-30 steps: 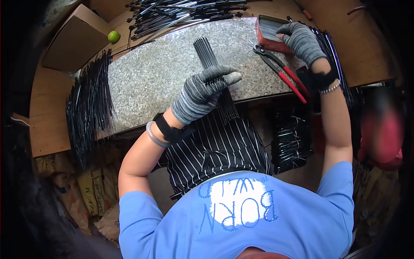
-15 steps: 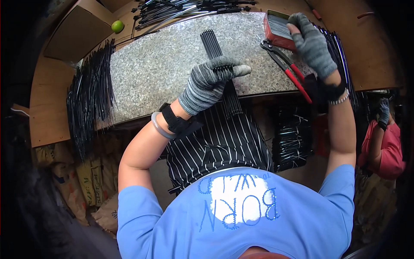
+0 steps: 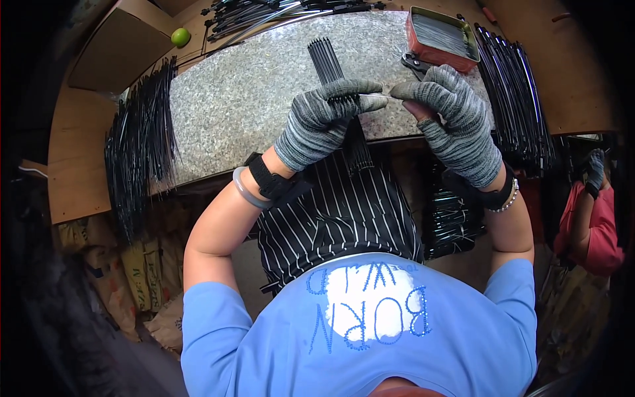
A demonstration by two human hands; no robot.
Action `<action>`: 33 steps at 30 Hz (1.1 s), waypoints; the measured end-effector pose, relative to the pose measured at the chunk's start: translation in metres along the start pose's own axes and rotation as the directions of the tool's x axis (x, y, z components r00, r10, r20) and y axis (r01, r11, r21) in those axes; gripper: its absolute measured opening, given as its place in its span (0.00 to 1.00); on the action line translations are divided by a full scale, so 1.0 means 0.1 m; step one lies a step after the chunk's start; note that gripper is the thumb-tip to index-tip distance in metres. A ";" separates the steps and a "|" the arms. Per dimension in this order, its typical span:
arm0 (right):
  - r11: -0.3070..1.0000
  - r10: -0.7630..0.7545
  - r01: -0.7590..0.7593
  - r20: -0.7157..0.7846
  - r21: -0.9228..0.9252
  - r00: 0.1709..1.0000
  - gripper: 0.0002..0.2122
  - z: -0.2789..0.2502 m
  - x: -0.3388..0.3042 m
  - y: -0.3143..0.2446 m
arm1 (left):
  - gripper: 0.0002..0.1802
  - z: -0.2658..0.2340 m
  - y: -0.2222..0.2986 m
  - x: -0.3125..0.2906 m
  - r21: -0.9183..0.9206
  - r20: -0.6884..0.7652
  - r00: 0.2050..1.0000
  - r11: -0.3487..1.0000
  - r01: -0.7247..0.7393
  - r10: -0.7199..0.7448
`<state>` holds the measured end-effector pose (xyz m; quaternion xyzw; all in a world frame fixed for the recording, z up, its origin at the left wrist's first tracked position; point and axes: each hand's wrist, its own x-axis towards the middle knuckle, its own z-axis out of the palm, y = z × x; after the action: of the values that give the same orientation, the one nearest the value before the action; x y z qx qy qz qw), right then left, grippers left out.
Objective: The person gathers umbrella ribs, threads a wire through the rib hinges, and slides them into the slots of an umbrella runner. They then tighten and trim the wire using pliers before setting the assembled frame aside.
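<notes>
My gloved left hand (image 3: 317, 122) is closed round a flat bundle of thin black rods (image 3: 325, 63), which slants across the worktop's near edge. The bundle's far ends reach over the stone; its near ends hang above my striped apron. Opposite, my gloved right hand (image 3: 460, 119) pinches a thin, pale wire (image 3: 377, 96). The wire spans the small gap to my left thumb and fingers. Beyond the right hand stands a red tin (image 3: 436, 58) filled with fine, pale wires (image 3: 442, 36). Pliers (image 3: 415, 64) lie partly hidden under that hand.
Long black strands (image 3: 142, 145) hang over the worktop (image 3: 231, 99) at left, and black rods (image 3: 519, 99) lie at right. More rods (image 3: 278, 16) are piled behind. A cardboard box (image 3: 119, 49) and green ball-like thing (image 3: 180, 37) stand far left. Another person's arm (image 3: 598, 215) shows at right.
My right hand has come from the tin toward my left hand, bringing the thin wire. It now covers most of the pliers. My left hand keeps its hold on the bundle.
</notes>
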<state>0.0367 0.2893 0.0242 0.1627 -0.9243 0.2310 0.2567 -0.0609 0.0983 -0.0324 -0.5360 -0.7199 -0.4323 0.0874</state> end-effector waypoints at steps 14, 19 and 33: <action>0.996 -0.069 0.067 0.050 0.050 0.996 0.12 0.02 0.06 0.01 | 0.17 -0.07 0.09 0.01 0.002 0.021 1.000 1.000 -0.006 0.006; 0.988 -0.152 0.152 0.028 -0.004 0.988 0.14 0.05 0.09 0.07 | 0.19 -0.07 0.09 0.01 -0.018 0.030 0.999 1.000 -0.026 0.026; 0.927 0.131 -0.161 0.112 0.337 0.985 0.12 0.16 0.03 -0.06 | 0.27 -0.07 0.04 0.00 -0.051 0.094 0.995 0.999 -0.019 0.024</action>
<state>0.0301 0.2756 0.0154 0.1459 -0.8893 0.4005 0.1657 -0.0595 0.0932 -0.0257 -0.5656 -0.7065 -0.4231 0.0445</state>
